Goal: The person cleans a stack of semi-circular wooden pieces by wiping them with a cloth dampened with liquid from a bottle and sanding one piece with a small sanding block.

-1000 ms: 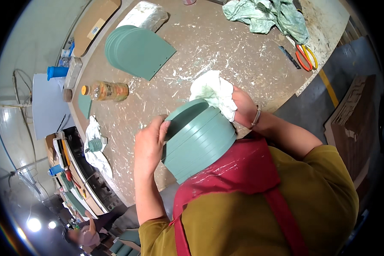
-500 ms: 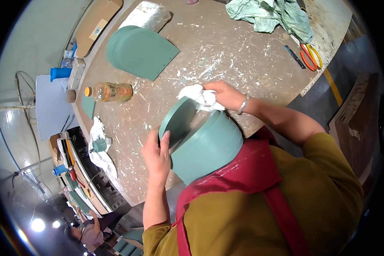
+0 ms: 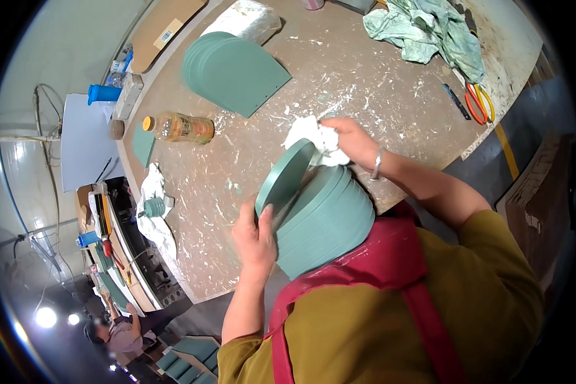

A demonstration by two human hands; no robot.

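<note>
A stack of green round-ended panels (image 3: 334,221) stands on edge at the table's near side, against my red apron. My left hand (image 3: 255,238) pinches the lower end of the foremost panel (image 3: 284,178), thumb on its inner face. That panel leans away from the stack, leaving a V-shaped gap. My right hand (image 3: 354,142) is closed on a crumpled white cloth (image 3: 315,139) at the panel's far, rounded edge. The cloth touches or nearly touches that edge; exactly where is hidden.
A fanned pile of green panels (image 3: 233,73) lies farther back, near a yellow-capped bottle (image 3: 182,128). Orange-handled scissors (image 3: 475,104), a dark cutter (image 3: 456,102) and a green-stained rag (image 3: 429,38) sit at the far right. Another person (image 3: 123,333) works at the lower left.
The foremost panel has tipped farther from the stack and shows more of its edge. My right hand and the cloth stay at its rounded end. The whole view has shifted slightly.
</note>
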